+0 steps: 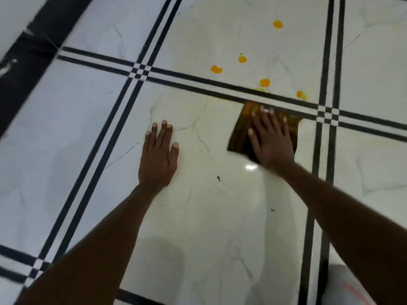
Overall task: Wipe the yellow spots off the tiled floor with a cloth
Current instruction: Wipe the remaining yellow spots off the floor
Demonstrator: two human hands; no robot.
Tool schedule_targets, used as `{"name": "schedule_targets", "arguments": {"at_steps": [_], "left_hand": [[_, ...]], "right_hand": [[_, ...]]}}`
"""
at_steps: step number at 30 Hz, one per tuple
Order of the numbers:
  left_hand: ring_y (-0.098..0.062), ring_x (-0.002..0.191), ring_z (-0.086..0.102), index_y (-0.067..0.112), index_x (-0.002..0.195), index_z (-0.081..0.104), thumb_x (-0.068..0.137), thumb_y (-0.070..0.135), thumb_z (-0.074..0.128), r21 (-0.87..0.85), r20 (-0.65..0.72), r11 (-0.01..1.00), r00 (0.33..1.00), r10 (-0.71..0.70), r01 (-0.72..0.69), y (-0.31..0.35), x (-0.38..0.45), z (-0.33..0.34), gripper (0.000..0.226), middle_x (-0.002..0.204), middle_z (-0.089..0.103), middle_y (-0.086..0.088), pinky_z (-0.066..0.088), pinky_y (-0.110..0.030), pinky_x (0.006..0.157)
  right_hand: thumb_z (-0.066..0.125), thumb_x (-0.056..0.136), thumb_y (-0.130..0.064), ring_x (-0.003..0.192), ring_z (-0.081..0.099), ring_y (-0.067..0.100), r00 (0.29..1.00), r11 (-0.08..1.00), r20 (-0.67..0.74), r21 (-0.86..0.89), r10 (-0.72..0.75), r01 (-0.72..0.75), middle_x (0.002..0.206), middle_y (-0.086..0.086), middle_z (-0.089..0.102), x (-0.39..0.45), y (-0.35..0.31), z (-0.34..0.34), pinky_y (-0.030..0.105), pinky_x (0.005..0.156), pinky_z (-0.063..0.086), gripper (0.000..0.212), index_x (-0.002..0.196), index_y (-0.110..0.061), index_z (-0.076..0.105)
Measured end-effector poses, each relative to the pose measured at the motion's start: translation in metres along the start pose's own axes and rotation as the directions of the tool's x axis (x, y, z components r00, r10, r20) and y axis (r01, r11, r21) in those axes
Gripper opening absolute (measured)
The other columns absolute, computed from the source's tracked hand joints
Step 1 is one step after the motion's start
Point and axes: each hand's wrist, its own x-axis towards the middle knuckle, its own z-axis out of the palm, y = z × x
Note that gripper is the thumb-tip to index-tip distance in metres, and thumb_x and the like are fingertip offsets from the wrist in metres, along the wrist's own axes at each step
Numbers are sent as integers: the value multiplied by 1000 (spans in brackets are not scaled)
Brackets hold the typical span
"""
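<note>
A brown folded cloth (241, 130) lies flat on the white tiled floor (209, 216), its far edge at the black double line. My right hand (272, 139) presses on it with fingers spread straight. Several yellow spots lie on the tile beyond the line: one far off (278, 24), one mid-tile (242, 59), one to its left (216, 69), one near the line (264, 82) and a smeared one to the right (301, 94). My left hand (159, 155) rests flat on the floor, left of the cloth, holding nothing.
Black double stripes (136, 71) cross the floor between tiles. A broad black band (28, 51) runs along the upper left. Two small dark specks (218, 178) sit on the near tile. A pale piece of clothing (345, 285) shows at the lower right.
</note>
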Motion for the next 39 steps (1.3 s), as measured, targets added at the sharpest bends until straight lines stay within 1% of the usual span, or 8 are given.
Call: {"name": "schedule_targets", "arguments": {"at_steps": [5,11,16,22,25,31,36,39], "left_hand": [[-18,162,12,14,163,28,109,42,22,-71,-46,997,999,-21,17,-2,0,3,61,172,24,-3,10,-40,133],[-23,160,22,9,159,37,110,40,27,-94,-76,995,997,-18,11,-5,-7,-1,59,168,33,-9,18,-45,131],[-19,162,11,12,162,29,108,48,23,-172,-6,979,993,-116,114,8,-6,-4,65,172,22,-5,6,-38,133],[-26,159,22,6,152,48,109,41,31,-235,-25,971,998,-49,41,59,-13,5,58,164,40,-11,24,-45,129],[-33,159,22,0,144,55,108,40,30,-185,6,981,998,63,-61,88,-2,14,59,160,46,-17,29,-50,126],[-32,153,28,7,119,66,95,33,68,-85,162,995,985,58,-45,130,24,24,36,153,49,-13,36,-45,119],[-25,89,67,14,98,67,95,13,63,-187,152,982,987,54,-25,150,56,-3,5,93,73,-6,55,-46,87],[-23,82,69,15,97,64,93,15,65,-358,61,933,996,64,-38,161,92,-35,4,89,74,-3,58,-45,80]], "right_hand": [[23,108,-50,163,10,32,999,999,4,-2,-40,40,175,8,17,86,-95,18,61,129,5,63,165,-24,28],[26,109,-55,164,5,24,870,876,130,-19,-475,482,176,-1,10,-71,-90,23,57,131,3,61,166,-32,19],[21,109,-54,164,-3,25,986,987,31,-11,164,-163,177,2,3,-134,-26,14,62,129,4,63,167,-30,15],[27,109,-54,164,-2,23,969,971,70,26,-238,236,177,-2,4,-107,-64,23,60,130,6,62,167,-30,18],[25,110,-49,164,3,22,954,957,125,131,-273,257,176,-2,12,-65,-41,15,56,131,7,59,166,-28,23],[57,105,-37,152,34,32,977,962,145,246,-157,118,162,9,41,-50,-9,-20,53,125,32,64,161,-16,36],[67,98,-38,122,59,29,955,977,296,204,-3,-60,122,5,66,-22,-2,-62,49,104,28,35,129,-22,65],[68,98,-39,121,56,33,985,995,169,77,45,-59,117,9,60,-1,14,-107,56,108,31,27,117,-22,72]]}}
